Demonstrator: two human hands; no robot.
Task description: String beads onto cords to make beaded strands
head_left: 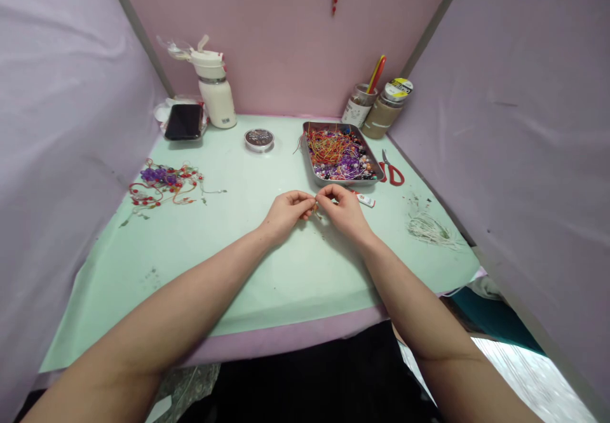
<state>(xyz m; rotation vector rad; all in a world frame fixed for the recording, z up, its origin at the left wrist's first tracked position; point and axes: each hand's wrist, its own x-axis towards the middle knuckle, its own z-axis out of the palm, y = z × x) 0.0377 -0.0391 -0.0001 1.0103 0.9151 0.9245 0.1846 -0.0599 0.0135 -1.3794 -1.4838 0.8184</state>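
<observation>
My left hand and my right hand meet over the middle of the table, fingertips pinched close together. Between them is a small beaded cord, orange and pale, its lower end hanging below the fingers. Most of it is hidden by the fingertips. Just behind my hands stands a metal tray filled with beads and a tangle of red and yellow cords. Partly behind my right hand lies a white and red tool, perhaps a lighter or cutter; its kind is unclear.
Beaded strings lie in a pile at left. Behind are a phone, a white bottle and a spool. At right are red-handled scissors, white cords and jars. Purple cloth walls enclose the table.
</observation>
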